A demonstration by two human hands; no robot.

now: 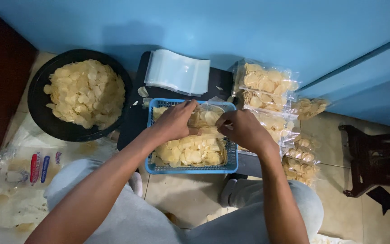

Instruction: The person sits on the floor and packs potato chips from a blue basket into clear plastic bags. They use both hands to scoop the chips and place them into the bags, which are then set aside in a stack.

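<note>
blue wall (249,27) | both hands (177,121) pinch clear chip bag (206,118) | blue basket (190,169)

black bowl of chips (80,92) left, stack of empty bags (177,72) behind, dark stool (375,158) right.

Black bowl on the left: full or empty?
Full. The black bowl holds a heap of pale chips that covers nearly its whole inside, with only the dark rim bare around it.

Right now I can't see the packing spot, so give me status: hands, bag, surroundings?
Left hand and right hand both gripping clear chip bag. Bag over blue basket. Black bowl left, filled bags right.
</note>
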